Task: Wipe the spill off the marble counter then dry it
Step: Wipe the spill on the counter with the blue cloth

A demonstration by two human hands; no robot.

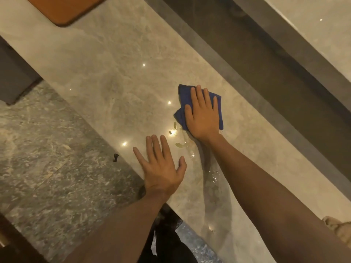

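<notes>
The right hand (203,114) lies flat, fingers spread wide, pressing down on a folded blue cloth (183,103) on the marble counter (106,69), roughly midway between the counter's near edge and its far edge. The cloth shows beyond the fingertips and on both sides of the palm. Just beside the cloth's near corner, toward the near edge, the spill (179,144) sits as several small yellowish drops and streaks, with a thinner wet patch (213,176) further along beside the right forearm. The left hand (161,166) rests palm down near the counter's near edge, fingers spread, holding nothing, close to the drops but apart from them. A beige cloth (338,229) lies further along the counter. An orange-brown mat (66,8) lies toward the far-left end.
</notes>
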